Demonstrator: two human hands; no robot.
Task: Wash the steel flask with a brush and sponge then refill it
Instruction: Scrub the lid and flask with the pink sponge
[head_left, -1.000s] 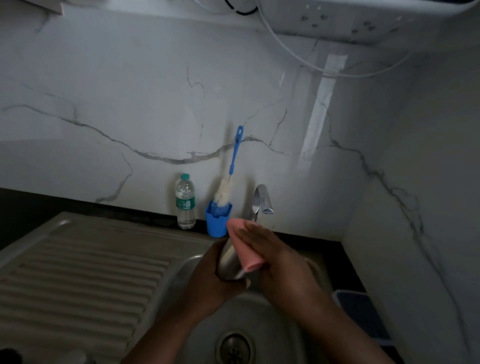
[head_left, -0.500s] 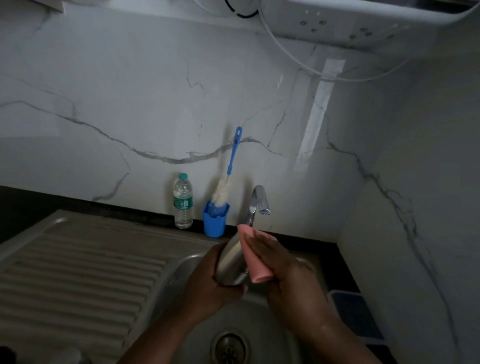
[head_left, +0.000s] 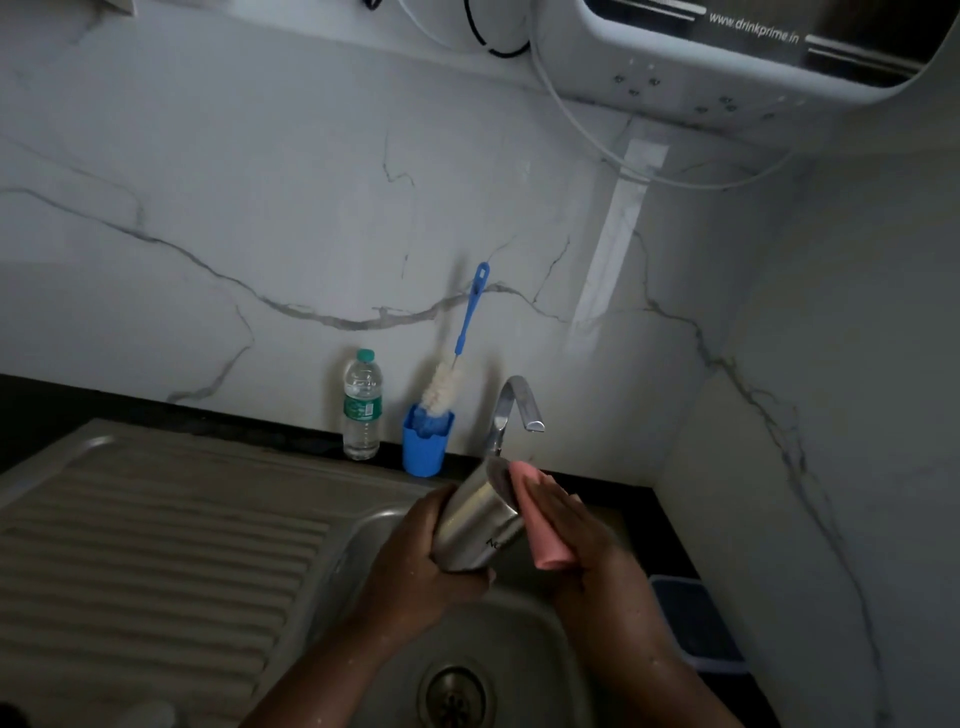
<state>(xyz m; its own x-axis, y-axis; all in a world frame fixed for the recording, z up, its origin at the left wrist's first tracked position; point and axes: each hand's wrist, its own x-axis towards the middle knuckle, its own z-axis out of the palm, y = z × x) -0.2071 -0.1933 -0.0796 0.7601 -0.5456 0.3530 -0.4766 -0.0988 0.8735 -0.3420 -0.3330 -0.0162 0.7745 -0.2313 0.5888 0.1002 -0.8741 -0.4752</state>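
Observation:
Over the sink basin (head_left: 535, 654) my left hand (head_left: 415, 566) grips the steel flask (head_left: 475, 517) from the left, tilted with its far end toward the tap. My right hand (head_left: 587, 540) presses a pink sponge (head_left: 540, 525) flat against the flask's right side. The bottle brush (head_left: 457, 358), blue handle and white bristles, stands in a blue holder (head_left: 425, 441) against the wall, behind the flask. The flask's lower end is hidden in my left palm.
A steel tap (head_left: 511, 410) arches just behind the flask. A clear water bottle (head_left: 362, 405) stands left of the holder. The ribbed drainboard (head_left: 156, 545) lies left, a drain (head_left: 454, 699) below, a blue-lidded box (head_left: 696, 623) right, a water purifier (head_left: 727, 57) overhead.
The sponge has slid along the flask's right side, and more of the steel body shows beside it now. The view has tilted up, so the purifier is in sight.

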